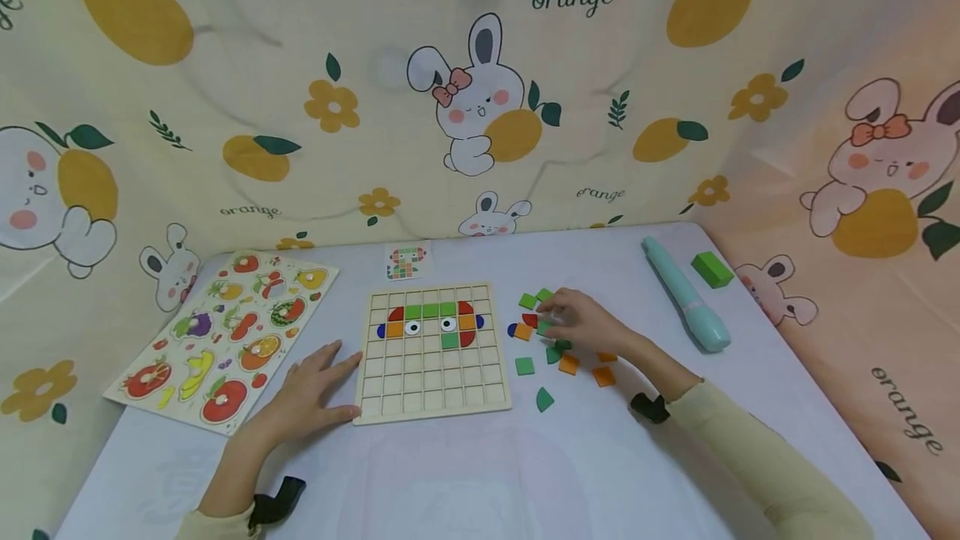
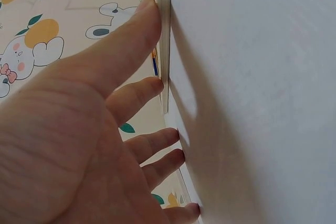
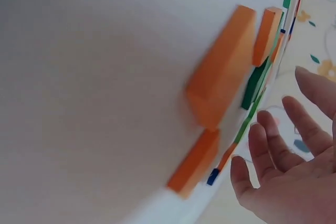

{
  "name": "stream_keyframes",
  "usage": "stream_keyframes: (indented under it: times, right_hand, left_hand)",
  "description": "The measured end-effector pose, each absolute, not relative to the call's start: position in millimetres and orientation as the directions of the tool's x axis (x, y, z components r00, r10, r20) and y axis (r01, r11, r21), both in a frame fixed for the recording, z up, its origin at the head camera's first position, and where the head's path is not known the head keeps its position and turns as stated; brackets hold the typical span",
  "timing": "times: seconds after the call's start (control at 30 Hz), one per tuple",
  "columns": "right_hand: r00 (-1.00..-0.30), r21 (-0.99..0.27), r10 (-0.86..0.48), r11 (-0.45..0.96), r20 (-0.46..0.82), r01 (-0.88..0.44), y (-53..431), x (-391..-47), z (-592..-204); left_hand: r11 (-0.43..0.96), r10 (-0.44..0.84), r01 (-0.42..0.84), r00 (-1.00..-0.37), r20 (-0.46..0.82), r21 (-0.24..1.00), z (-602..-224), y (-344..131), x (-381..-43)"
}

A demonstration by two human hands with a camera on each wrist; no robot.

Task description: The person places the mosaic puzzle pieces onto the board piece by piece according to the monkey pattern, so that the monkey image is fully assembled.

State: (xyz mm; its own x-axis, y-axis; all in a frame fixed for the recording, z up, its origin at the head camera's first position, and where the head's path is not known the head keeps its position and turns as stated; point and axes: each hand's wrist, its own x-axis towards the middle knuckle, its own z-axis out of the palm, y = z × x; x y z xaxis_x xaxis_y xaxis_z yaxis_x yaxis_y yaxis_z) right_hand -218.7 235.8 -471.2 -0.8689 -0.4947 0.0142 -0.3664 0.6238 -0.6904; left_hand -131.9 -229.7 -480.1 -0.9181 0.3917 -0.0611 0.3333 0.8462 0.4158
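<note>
A: Left hand?
B: On my feed the left hand [image 1: 303, 390] has fingers spread, gripping nothing. Its thumb and index finger touch the left edge of the pale wooden grid board [image 1: 412, 386], flat at mid-table.
A: Right hand?
B: Right hand [image 1: 581, 319] is loosely bent, thumb apart from the fingers, nothing pinched that I can see. It's over loose pieces right of the board, near a small red piece [image 1: 529, 320] and flat light-green squares [image 1: 528, 301].
A: Other loose ones?
B: Orange squares [image 1: 568, 364] by the right forearm, a dark-green quarter-round [image 1: 544, 399] toward the near side.
A: On the board?
B: Upper rows: green row [image 1: 430, 311], red rounded corners [image 1: 466, 308], two white eye pieces [image 1: 412, 327], blue half-rounds [image 1: 480, 321] at both ends. One green square [image 1: 449, 341] sits below the right-side eye.
A: Around it?
B: Small printed card [image 1: 407, 260] behind, fruit-picture board [image 1: 180, 348] left, turquoise tapered tube [image 1: 686, 298] and bright-green block [image 1: 712, 270] far right.
</note>
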Motion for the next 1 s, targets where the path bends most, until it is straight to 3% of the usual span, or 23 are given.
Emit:
stream_keyframes:
  times: [0.6, 1.0]
  right_hand:
    - [-0.864, -0.705, -0.499, 0.639, -0.075, -0.307, 203.5, -233.9, -475.9]
    - [-0.870, -0.615, -0.484, 0.716, -0.097, -0.330, 199.0, -230.8, -470.4]
  left_hand:
    - [0.841, 0.392, 0.331, -0.918, -0.059, 0.429, -480.2, -230.2, -130.7]
    - [0.840, 0.385, 0.323, -0.921, -0.060, 0.437, -478.3, -229.8, -129.8]
